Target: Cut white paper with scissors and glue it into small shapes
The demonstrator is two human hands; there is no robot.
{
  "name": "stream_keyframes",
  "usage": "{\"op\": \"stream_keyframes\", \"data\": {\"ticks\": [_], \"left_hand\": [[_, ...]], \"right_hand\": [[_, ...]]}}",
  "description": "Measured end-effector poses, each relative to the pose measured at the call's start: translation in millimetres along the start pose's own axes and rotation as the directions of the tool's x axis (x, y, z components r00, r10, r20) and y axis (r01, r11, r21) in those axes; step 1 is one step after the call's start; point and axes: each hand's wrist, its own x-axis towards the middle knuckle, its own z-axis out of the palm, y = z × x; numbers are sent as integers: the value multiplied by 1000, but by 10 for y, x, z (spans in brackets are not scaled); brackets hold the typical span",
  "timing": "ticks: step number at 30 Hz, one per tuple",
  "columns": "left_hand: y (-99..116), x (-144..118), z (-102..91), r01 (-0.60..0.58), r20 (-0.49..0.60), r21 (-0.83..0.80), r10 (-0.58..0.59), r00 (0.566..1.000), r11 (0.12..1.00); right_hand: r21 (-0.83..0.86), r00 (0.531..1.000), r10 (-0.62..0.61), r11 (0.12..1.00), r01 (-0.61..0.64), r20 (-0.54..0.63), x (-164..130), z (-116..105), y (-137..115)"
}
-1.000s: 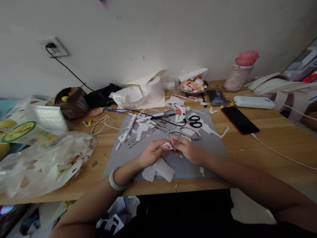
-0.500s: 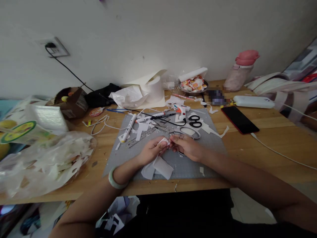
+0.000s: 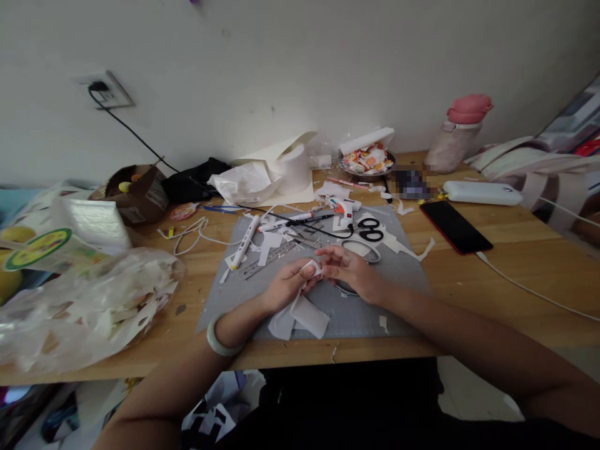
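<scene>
Over the grey cutting mat [image 3: 360,322], my left hand [image 3: 287,286] pinches a small folded piece of white paper [image 3: 311,267] between thumb and fingers. My right hand [image 3: 352,275] is close against it from the right, its index finger and thumb apart beside the paper. Whether its hidden fingers touch the paper, I cannot tell. White paper strips [image 3: 310,315] lie below my left hand. Just beyond my right hand are grey-handled scissors [image 3: 375,252], partly covered, and black-handled scissors [image 3: 370,229]. A white pen-shaped tool [image 3: 244,242] and a metal ruler [image 3: 267,262] lie to the left.
A white glue gun [image 3: 345,215] and paper scraps lie at the mat's back. A phone [image 3: 455,226], a power bank [image 3: 482,192] and a pink-lidded bottle [image 3: 454,147] are at right. On the left are a plastic bag [image 3: 94,306], a clear cup [image 3: 51,253] and a cardboard box [image 3: 140,197].
My right hand's finger and thumb have parted from the paper, with the index finger now raised and stretched out. My left hand keeps its pinch in nearly the same place.
</scene>
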Motion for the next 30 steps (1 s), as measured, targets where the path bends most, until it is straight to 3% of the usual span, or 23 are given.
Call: {"op": "stream_keyframes", "data": {"ticks": [6,13,18,22,25,30], "left_hand": [[0,-19,17,79,124,-38,-74,989,996],[-41,-8,17,60,163,-39,-53,985,997],[-36,-7,21,62,158,-3,-60,986,998],[-41,-4,26,-20,100,137,6,995,990],[-41,-3,34,-84,83,247,66,994,965],[-13,-35,52,-144,90,227,127,988,963]], "right_hand": [[-367,993,-116,923,117,25,-36,19,-41],[-564,958,-267,777,280,109,-28,-49,-68],[-652,934,-301,672,349,190,-14,-88,-78],[-705,926,-302,605,371,228,-21,-69,-38],[-683,931,-289,635,360,222,-39,-41,-28],[-494,955,-192,823,282,225,-57,-21,-71]]}}
